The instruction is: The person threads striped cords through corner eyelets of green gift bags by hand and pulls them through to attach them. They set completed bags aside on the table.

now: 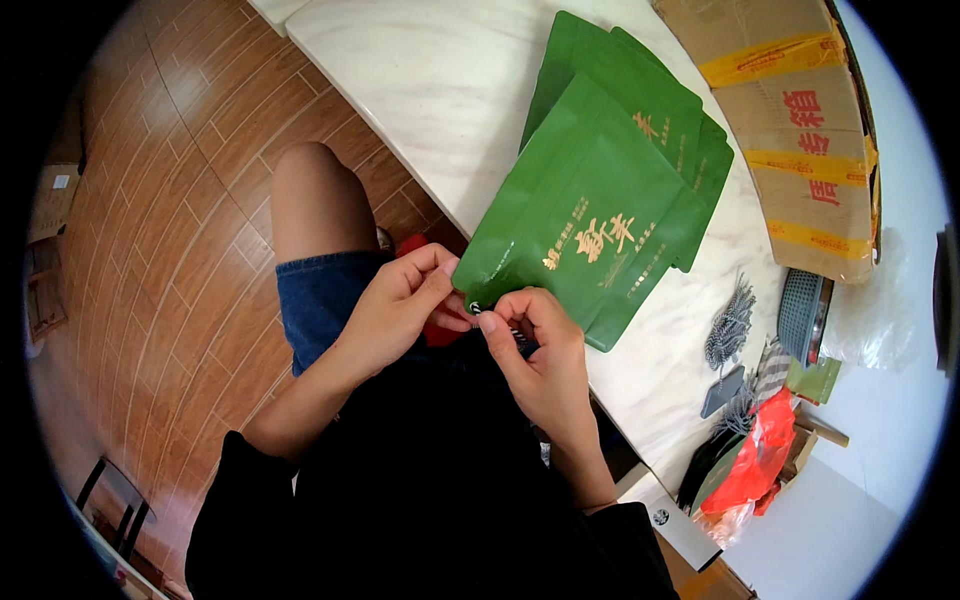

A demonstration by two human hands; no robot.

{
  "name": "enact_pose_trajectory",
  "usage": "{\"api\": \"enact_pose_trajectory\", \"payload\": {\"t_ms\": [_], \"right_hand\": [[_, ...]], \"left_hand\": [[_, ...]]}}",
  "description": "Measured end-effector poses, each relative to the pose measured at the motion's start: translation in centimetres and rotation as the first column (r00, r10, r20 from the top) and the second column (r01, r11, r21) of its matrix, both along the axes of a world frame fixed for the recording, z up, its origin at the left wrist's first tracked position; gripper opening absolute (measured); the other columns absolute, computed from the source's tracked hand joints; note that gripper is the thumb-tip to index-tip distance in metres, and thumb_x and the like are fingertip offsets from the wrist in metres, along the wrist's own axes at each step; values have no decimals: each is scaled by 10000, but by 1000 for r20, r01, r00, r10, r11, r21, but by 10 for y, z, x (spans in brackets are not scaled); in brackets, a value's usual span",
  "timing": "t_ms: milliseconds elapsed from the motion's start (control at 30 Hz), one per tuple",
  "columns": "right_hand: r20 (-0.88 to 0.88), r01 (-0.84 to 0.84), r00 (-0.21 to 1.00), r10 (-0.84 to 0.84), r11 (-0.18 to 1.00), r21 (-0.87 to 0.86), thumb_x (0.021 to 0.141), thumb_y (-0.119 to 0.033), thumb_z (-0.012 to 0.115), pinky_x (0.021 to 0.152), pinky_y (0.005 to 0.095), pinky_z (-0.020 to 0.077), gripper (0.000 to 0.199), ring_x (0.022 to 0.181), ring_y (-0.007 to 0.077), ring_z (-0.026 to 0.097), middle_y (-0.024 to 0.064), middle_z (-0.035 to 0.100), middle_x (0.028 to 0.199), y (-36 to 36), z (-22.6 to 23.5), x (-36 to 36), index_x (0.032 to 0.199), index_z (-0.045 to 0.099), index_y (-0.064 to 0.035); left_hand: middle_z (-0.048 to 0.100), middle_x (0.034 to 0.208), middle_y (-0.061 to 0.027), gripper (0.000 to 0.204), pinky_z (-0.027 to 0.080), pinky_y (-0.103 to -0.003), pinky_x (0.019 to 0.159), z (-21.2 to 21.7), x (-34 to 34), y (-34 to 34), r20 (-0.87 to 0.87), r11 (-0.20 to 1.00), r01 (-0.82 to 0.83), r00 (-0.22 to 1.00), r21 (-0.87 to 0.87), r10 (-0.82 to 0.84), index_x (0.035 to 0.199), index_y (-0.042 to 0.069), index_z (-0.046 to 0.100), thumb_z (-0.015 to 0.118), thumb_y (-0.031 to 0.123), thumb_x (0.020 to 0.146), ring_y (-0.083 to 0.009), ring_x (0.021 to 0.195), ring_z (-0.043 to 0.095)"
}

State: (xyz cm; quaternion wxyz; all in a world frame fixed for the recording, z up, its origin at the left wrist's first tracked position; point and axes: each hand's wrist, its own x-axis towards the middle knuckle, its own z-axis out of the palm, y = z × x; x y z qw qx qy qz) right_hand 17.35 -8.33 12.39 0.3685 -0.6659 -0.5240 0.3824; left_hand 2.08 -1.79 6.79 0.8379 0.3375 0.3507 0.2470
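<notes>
A flat green pouch [540,190] with gold print lies slanted over the table's edge, its near corner reaching toward me. Between the thumb and fingers of my left hand [395,305], the pouch is pinched beside a small hole in that corner. A thin black-and-white cord [477,309] shows at the hole. My right hand [542,350] is closed in a pinch on this cord; part of it is hidden behind the fingers. Beneath and beyond the held pouch, more green pouches [568,50] are fanned out in a pile on the white marbled table [400,70].
A bundle of grey cords [730,330] lies on the table to the right, near a dark grey tag [722,392]. Beyond stand a taped cardboard box [790,120] and a blue-grey basket [800,312]. Red plastic [755,460] sits at the near right.
</notes>
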Motion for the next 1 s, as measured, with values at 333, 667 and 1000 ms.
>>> {"api": "enact_pose_trajectory", "payload": {"t_ms": [333, 667, 1000], "right_hand": [[65, 60, 996, -65, 995, 76, 789, -41, 684, 563, 342, 449, 136, 638, 247, 553, 107, 564, 708, 3, -8, -6, 792, 551, -10], [387, -17, 917, -96, 960, 279, 744, -100, 730, 574, 362, 454, 226, 652, 268, 561, 82, 582, 730, 13, -8, -7, 884, 563, -41], [517, 36, 825, -228, 934, 355, 766, -99, 696, 564, 392, 436, 171, 629, 288, 564, 106, 565, 659, 71, -30, 14, 848, 551, -56]], "left_hand": [[618, 931, -62, 213, 541, -264, 764, 3, -1, -2, 44, 999, 31, 999, 23, -32, 1022, 15, 530, 450, 210, 991, -127, 871, 631], [651, 906, -68, 171, 514, -239, 775, 1, -1, 7, 9, 975, -12, 1000, 223, 10, 1011, -27, 592, 559, 123, 935, -98, 833, 618], [584, 914, -65, 219, 503, -235, 743, -19, -18, -23, -292, 935, 108, 956, 339, -5, 1112, -31, 614, 526, 62, 934, -112, 819, 606]]}}
